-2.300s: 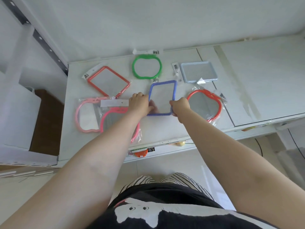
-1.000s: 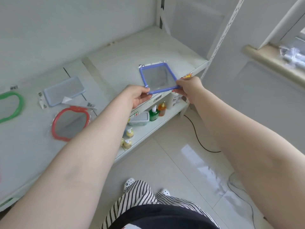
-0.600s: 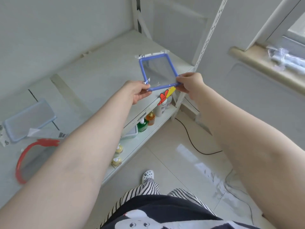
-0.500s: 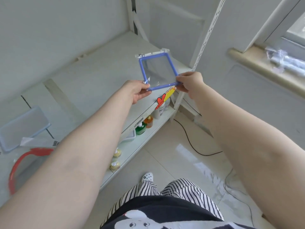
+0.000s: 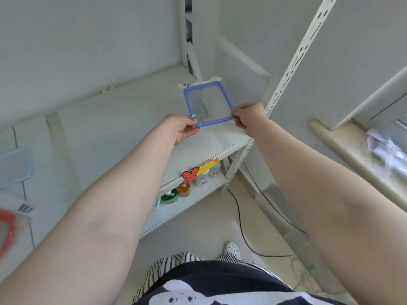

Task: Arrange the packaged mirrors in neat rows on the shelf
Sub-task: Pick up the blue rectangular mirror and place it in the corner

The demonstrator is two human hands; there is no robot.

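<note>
Blue mirror (image 5: 208,105), square-framed and in clear wrap, held in the air over the right end of the shelf (image 5: 123,119), near its front right corner, tilted with the far edge higher. Pinched at its two near corners: left hand (image 5: 182,130) at the near left corner, thumb on top and fingers curled under; right hand (image 5: 248,117) at the near right corner, fingers closed on the frame. Both arms stretched forward and converging on the mirror, forearms bare. A strip of wrap with a printed label sticking out past the far edge of the frame. Behind and to the right, a white perforated upright (image 5: 293,60) of the rack. At the far left of the shelf, a pale blue mirror (image 5: 13,168) lying flat, cut by the picture's edge; nearer, a red mirror (image 5: 6,230) in wrap with a barcode tag (image 5: 26,208) beside it, also partly out of view. Under the shelf, a lower shelf (image 5: 187,208) with a green bottle (image 5: 169,197), an orange bottle (image 5: 184,189) and a white bottle (image 5: 202,178). On the shelf's front edge, a red and yellow sticker (image 5: 199,171). On the floor, a black cable (image 5: 242,221).
</note>
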